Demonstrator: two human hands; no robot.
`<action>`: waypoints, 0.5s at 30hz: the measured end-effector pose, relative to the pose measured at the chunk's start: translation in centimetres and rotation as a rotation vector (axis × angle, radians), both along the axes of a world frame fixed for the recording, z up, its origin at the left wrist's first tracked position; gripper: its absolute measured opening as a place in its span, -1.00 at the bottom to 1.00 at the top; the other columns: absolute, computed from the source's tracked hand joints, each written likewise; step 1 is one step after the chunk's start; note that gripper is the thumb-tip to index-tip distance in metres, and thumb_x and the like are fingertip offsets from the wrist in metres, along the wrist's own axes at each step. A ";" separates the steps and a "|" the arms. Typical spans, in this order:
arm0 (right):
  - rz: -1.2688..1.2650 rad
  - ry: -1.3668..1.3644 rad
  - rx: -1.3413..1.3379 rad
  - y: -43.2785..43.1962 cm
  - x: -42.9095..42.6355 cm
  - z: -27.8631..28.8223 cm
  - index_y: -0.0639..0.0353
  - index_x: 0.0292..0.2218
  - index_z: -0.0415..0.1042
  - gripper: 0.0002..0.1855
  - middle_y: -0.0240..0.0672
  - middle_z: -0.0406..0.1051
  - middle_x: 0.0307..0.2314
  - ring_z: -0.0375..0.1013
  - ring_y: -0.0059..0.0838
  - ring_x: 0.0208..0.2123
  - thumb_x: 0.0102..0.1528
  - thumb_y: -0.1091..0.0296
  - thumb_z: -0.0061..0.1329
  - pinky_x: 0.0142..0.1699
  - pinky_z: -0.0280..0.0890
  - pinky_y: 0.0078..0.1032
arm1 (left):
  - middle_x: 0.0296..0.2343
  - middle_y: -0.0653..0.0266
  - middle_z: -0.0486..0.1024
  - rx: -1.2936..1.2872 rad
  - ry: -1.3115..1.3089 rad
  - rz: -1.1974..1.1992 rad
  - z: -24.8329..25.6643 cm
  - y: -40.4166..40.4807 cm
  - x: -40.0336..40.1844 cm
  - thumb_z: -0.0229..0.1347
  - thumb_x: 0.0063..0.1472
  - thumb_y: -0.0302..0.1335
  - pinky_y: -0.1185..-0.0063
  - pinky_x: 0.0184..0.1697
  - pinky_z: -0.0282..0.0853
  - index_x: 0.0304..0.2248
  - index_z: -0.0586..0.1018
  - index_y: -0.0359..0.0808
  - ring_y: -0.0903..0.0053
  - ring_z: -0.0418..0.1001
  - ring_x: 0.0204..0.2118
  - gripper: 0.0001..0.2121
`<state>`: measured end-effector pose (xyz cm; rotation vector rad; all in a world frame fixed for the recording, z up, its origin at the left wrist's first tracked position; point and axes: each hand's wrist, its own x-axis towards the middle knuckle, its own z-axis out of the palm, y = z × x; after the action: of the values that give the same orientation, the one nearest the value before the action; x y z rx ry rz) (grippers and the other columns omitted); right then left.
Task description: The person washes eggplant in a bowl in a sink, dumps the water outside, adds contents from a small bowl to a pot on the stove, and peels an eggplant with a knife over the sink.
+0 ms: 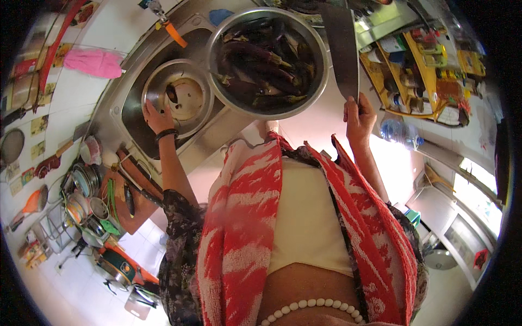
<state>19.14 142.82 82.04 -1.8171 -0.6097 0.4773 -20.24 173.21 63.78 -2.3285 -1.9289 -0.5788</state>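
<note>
My left hand is at the near left rim of a steel bowl in the sink, its fingers spread over the edge. Dark scraps and a little liquid lie in the bowl. My right hand grips a wide-bladed cleaver, held up with the blade pointing away from me. Between the hands, a large steel basin full of dark purple eggplants rests partly over the sink's right edge. An orange-tipped faucet reaches over the sink.
Left of me a wooden cutting board carries a dark eggplant and green stalks, beside stacked dishes. A pink cloth hangs behind the sink. At right stand a wooden spice rack and a plastic water bottle.
</note>
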 end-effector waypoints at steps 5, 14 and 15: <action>0.033 0.030 0.011 -0.2 1.5 -1.2 0.33 -0.25 0.38 -0.80 -0.55 0.21 -0.69 0.12 -0.80 -0.69 0.13 0.41 -0.16 -0.61 0.03 -0.75 | -0.54 0.23 0.36 -0.106 -0.567 -0.191 7.8 -2.1 6.4 0.16 -0.01 -0.49 0.51 -0.37 0.29 -0.47 0.42 -0.34 0.42 0.33 -0.48 -0.83; -0.019 -0.043 -0.021 -1.1 3.0 -2.2 0.33 -0.28 0.40 -0.83 -0.51 0.23 -0.68 0.16 -0.76 -0.65 0.11 0.45 -0.15 -0.57 0.07 -0.73 | -0.18 0.18 0.42 -0.278 -0.304 -1.033 12.1 -4.3 23.4 0.09 0.01 -0.54 0.44 -0.10 0.30 -0.22 0.49 -0.25 0.26 0.35 -0.14 -0.72; -0.023 -0.065 -0.023 -1.3 3.1 -2.2 0.34 -0.29 0.39 -0.84 -0.51 0.22 -0.70 0.15 -0.77 -0.68 0.12 0.46 -0.16 -0.60 0.06 -0.74 | -0.17 0.20 0.41 -0.327 -0.276 -1.117 11.6 -4.5 25.0 0.09 0.00 -0.55 0.43 -0.05 0.27 -0.20 0.49 -0.24 0.26 0.33 -0.10 -0.70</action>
<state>22.23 141.56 79.81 -1.8656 -0.6295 0.4124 4.72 168.76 75.34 -3.5809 -0.5875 -0.6664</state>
